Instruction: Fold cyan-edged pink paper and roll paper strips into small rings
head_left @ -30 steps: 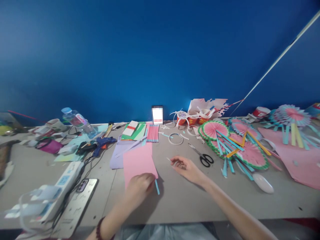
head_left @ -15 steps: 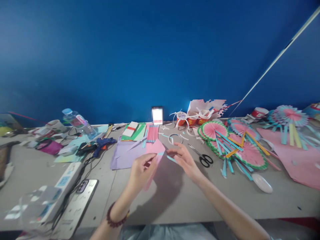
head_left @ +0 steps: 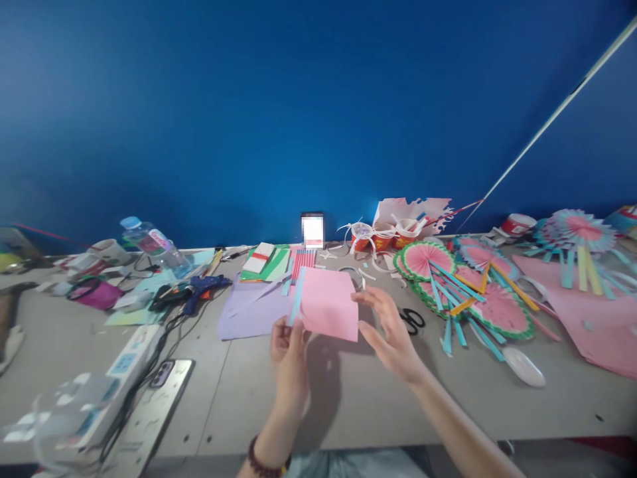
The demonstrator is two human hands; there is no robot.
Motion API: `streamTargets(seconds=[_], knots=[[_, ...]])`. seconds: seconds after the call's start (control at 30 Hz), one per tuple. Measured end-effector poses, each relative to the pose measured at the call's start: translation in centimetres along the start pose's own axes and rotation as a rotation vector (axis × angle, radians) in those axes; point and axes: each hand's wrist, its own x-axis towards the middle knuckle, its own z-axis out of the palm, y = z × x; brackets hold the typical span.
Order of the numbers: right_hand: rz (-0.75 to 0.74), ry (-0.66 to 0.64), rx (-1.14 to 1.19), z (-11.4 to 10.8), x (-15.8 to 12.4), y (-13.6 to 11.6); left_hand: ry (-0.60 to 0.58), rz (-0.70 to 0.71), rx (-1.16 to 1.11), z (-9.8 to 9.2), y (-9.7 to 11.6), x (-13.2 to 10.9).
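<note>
My left hand (head_left: pixel 290 352) is raised above the grey table (head_left: pixel 348 392) and pinches the lower left corner of a pink paper sheet (head_left: pixel 329 304), together with a thin blue paper strip (head_left: pixel 296 305) along its left edge. My right hand (head_left: pixel 391 328) is at the sheet's right edge with fingers spread, touching or just off the paper. The sheet stands nearly upright, facing me. Black scissors (head_left: pixel 413 320) lie on the table just behind my right hand.
A lilac sheet (head_left: pixel 249 309) and green papers (head_left: pixel 269 262) lie behind the hands. Pink-and-green paper fans (head_left: pixel 478 292) with blue strips fill the right side. A glue gun (head_left: pixel 202 287), water bottle (head_left: pixel 152 242), power strip (head_left: pixel 134 352) and phone (head_left: pixel 149 411) are at left. Paper cups (head_left: pixel 383 236) stand by the blue wall.
The pink sheet went from flat on the table to lifted and turned upright facing me. My left hand rose with it and the blue strip; my right hand moved to its right edge.
</note>
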Motion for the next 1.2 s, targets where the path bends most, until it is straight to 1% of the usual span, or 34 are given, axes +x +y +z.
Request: streamTargets(seconds=[0.07, 0.17, 0.23, 0.27, 0.3, 0.33, 0.37, 0.47, 0.53, 0.6, 0.67, 0.73, 0.87, 0.93, 0.97, 1.07, 1.13, 1.2], knots=[[0.036, -0.047, -0.147, 0.3, -0.6, 1.1, -0.007, -0.070, 0.097, -1.0, -1.6, -0.7], [0.036, -0.155, -0.280, 0.7, -1.6, 3.5, -0.169, -0.197, 0.218, -2.9, -3.3, -1.1], [0.074, -0.240, -0.350, 0.8, -2.2, 4.9, -0.230, -0.246, 0.299, -4.3, -3.7, -0.8], [0.097, -0.277, -0.384, 0.7, -2.4, 5.3, -0.252, -0.254, 0.376, -5.0, -3.6, -0.4], [0.120, -0.313, -0.415, 0.7, -2.6, 5.7, -0.273, -0.234, 0.476, -5.7, -3.4, 0.0], [0.137, -0.338, -0.439, 0.6, -2.7, 5.9, -0.286, -0.182, 0.600, -6.4, -3.0, 0.6], [0.151, -0.356, -0.456, 0.4, -2.7, 6.0, -0.307, -0.101, 0.734, -7.1, -2.6, 1.2], [0.162, -0.366, -0.488, 0.0, -2.5, 5.9, -0.467, 0.204, 1.098, -8.2, -1.3, 2.8], [0.155, -0.363, -0.508, -0.2, -2.2, 5.8, -0.567, 0.385, 1.234, -8.3, -0.9, 3.7], [0.145, -0.364, -0.529, -0.3, -1.9, 5.8, -0.715, 0.530, 1.302, -7.7, -0.9, 4.4], [0.134, -0.361, -0.549, -0.5, -1.6, 6.1, -0.856, 0.620, 1.338, -6.8, -1.2, 4.9], [0.129, -0.346, -0.562, -0.6, -1.2, 6.5, -0.946, 0.656, 1.348, -5.8, -1.8, 5.3], [0.155, -0.280, -0.513, -1.1, -0.3, 7.5, -1.013, 0.700, 1.339, -4.1, -2.5, 5.8], [0.163, -0.216, -0.464, -1.1, 0.1, 7.9, -1.016, 0.677, 1.325, -3.6, -2.5, 6.2], [0.164, -0.173, -0.437, -1.1, 0.4, 8.0, -1.013, 0.641, 1.313, -3.3, -2.4, 6.5], [0.205, -0.065, -0.313, -0.6, 1.0, 7.9, -0.996, 0.452, 1.221, -2.9, -1.8, 7.2], [0.290, -0.056, -0.183, 0.0, 1.4, 7.5, -0.972, 0.311, 1.115, -2.9, -1.7, 7.6], [0.388, -0.094, -0.049, 0.6, 1.9, 7.0, -0.934, 0.212, 1.024, -3.0, -1.9, 7.9]])
